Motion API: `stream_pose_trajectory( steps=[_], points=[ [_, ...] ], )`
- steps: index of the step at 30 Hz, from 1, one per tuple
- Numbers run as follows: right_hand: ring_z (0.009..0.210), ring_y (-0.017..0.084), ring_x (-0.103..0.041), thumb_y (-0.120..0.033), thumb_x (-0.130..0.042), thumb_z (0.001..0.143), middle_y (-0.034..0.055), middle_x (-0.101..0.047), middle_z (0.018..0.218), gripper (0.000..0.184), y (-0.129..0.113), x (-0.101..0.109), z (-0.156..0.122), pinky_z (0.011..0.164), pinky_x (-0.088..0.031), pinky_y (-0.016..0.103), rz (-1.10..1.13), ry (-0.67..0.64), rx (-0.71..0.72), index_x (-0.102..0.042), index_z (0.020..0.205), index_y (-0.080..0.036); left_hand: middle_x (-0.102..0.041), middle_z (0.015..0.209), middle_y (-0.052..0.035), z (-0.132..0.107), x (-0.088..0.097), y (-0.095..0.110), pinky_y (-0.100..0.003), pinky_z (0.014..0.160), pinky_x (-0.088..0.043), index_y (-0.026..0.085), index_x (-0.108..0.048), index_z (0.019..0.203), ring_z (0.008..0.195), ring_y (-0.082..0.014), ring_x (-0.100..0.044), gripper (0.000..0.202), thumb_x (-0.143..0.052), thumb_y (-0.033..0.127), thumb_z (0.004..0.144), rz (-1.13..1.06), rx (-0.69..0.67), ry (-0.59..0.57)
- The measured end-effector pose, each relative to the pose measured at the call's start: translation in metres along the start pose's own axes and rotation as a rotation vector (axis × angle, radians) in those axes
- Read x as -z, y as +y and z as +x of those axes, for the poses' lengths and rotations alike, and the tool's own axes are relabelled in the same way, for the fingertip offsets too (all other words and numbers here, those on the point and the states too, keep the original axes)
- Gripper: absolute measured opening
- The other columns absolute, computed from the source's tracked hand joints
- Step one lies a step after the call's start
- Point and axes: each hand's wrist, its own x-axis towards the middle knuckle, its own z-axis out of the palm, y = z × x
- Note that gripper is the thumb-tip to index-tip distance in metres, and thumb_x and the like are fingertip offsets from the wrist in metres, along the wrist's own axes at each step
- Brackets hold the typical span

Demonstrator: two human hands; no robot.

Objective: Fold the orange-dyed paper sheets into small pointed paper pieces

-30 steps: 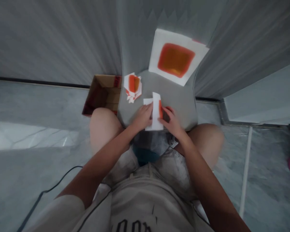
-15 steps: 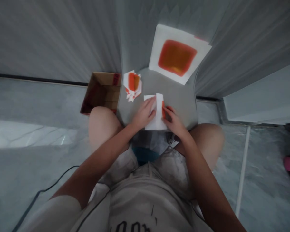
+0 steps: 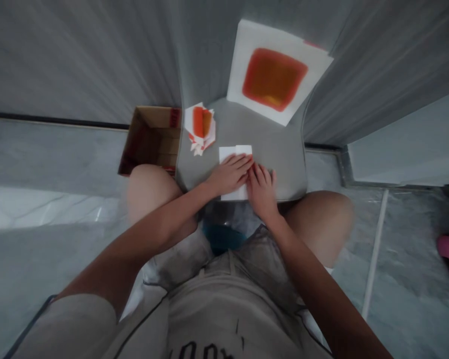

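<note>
A folded white sheet of paper (image 3: 230, 195) lies at the near edge of the grey seat, with a strip of its right side turned over. My left hand (image 3: 230, 174) rests flat across it, fingers stretched toward the right fold. Against the right edge of the sheet, my right hand (image 3: 262, 190) lies with its fingers extended, their tips close to those of the left. A little red shows beside the fingertips. Both hands cover much of the paper's middle.
On the grey seat (image 3: 243, 124), a small pile of folded red-and-white paper pieces (image 3: 202, 124) sits at the left. A white sheet with a red-orange square (image 3: 275, 80) leans at the back. An open cardboard box (image 3: 145, 134) stands on the floor to the left.
My left hand has moved right over the fold and flattened. My right hand has turned and come in against the sheet's right edge. The upright flap now lies flatter.
</note>
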Motion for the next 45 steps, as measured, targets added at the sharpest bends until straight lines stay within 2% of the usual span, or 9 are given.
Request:
stream_pose_trajectory(
  steps=[8,18,22,26,32,35,38,41,45],
  points=[
    [0.158,0.031,-0.031,-0.035,-0.026,0.111,0.0179,-0.044,0.165,0.057,0.005,0.001,-0.001,0.129,-0.020,0.062,0.012,-0.065,0.021,-0.045,0.158,-0.010,-0.039,0.169,-0.0108,0.018,0.004,-0.006,-0.047,0.134,-0.015,0.010,-0.045,0.158,0.160,-0.0236,-0.030,0.057,-0.024,0.036,0.111,0.020,0.026,-0.045],
    [0.163,0.033,-0.017,-0.051,-0.019,0.111,0.0186,-0.030,0.172,0.071,-0.008,0.009,-0.017,0.129,-0.016,0.062,0.017,-0.123,-0.025,-0.025,0.167,-0.009,-0.040,0.168,-0.0061,0.029,0.009,-0.004,-0.048,0.132,-0.019,0.017,-0.045,0.159,0.158,-0.0215,-0.033,0.056,-0.022,0.034,0.111,0.048,0.094,-0.054],
    [0.163,0.035,-0.017,-0.054,-0.019,0.110,0.0196,-0.029,0.172,0.073,-0.020,0.013,-0.041,0.129,-0.020,0.062,-0.002,-0.129,-0.081,-0.026,0.166,-0.008,-0.036,0.170,-0.0071,0.029,0.011,-0.005,-0.056,0.132,-0.013,0.018,-0.039,0.163,0.160,-0.0251,-0.029,0.057,-0.027,0.037,0.110,0.052,0.125,-0.056],
    [0.161,0.036,-0.022,-0.057,-0.023,0.109,0.0224,-0.032,0.170,0.077,-0.034,0.013,-0.064,0.128,-0.025,0.060,-0.037,-0.112,-0.125,-0.028,0.165,-0.004,-0.036,0.170,-0.0072,0.031,0.013,-0.009,-0.057,0.132,-0.014,0.019,-0.038,0.163,0.159,-0.0263,-0.030,0.060,-0.029,0.045,0.109,0.025,0.129,-0.074],
    [0.160,0.037,-0.024,-0.056,-0.033,0.108,0.0248,-0.035,0.168,0.078,-0.040,0.007,-0.073,0.128,-0.026,0.056,-0.052,-0.080,-0.117,-0.032,0.162,0.000,-0.036,0.171,-0.0067,0.033,0.007,-0.014,-0.059,0.132,-0.008,0.021,-0.036,0.164,0.160,-0.0267,-0.028,0.062,-0.029,0.048,0.110,0.024,0.116,-0.072],
    [0.159,0.037,-0.027,-0.052,-0.035,0.109,0.0261,-0.039,0.165,0.074,-0.039,0.006,-0.069,0.127,-0.029,0.057,-0.027,-0.046,-0.123,-0.036,0.161,0.000,-0.038,0.169,-0.0083,0.031,0.003,-0.016,-0.062,0.131,-0.010,0.021,-0.038,0.163,0.159,-0.0272,-0.030,0.059,-0.031,0.046,0.110,0.012,0.096,-0.035],
    [0.154,0.035,-0.038,-0.043,-0.033,0.110,0.0245,-0.050,0.158,0.061,-0.037,0.007,-0.064,0.124,-0.033,0.057,0.026,0.030,-0.148,-0.050,0.153,-0.004,-0.046,0.164,-0.0108,0.029,0.001,-0.017,-0.064,0.130,-0.015,0.020,-0.046,0.158,0.157,-0.0284,-0.035,0.056,-0.039,0.044,0.108,-0.001,0.057,0.050],
    [0.143,0.031,-0.053,-0.036,-0.032,0.110,0.0190,-0.063,0.147,0.050,-0.033,0.009,-0.058,0.122,-0.036,0.056,0.078,0.120,-0.178,-0.065,0.140,-0.012,-0.055,0.157,-0.0098,0.022,0.003,-0.013,-0.056,0.131,-0.022,0.019,-0.059,0.147,0.154,-0.0248,-0.041,0.046,-0.040,0.035,0.108,-0.019,0.028,0.222],
    [0.135,0.030,-0.058,-0.032,-0.038,0.108,0.0171,-0.068,0.141,0.044,-0.030,0.013,-0.054,0.121,-0.036,0.056,0.093,0.163,-0.170,-0.070,0.132,-0.013,-0.066,0.146,-0.0082,-0.004,0.009,0.003,-0.048,0.125,-0.038,0.020,-0.070,0.131,0.145,-0.0212,-0.053,0.038,-0.042,0.022,0.106,-0.071,0.071,0.392]
  ],
)
